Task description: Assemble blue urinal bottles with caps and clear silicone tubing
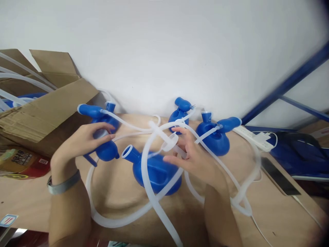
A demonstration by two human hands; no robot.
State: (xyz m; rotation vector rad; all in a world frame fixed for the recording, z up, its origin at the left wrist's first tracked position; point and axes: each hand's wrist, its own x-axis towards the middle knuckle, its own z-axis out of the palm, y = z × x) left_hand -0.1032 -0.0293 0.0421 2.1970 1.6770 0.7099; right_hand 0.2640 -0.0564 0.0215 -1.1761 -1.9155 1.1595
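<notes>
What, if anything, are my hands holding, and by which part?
Your left hand holds a blue bulb-shaped piece by its whitish upper end. Your right hand curls around white hose; whether it grips, I can't tell.

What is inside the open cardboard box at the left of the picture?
White tubes arch out of the cardboard box, with something blue below them. The near cardboard side hides whatever lies deeper.

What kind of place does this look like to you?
Probably a small workshop or stockroom, though I can't be sure. Several blue bottles and long pale tubes are spread over a work table, and more tubes poke out of an open cardboard box.
</notes>
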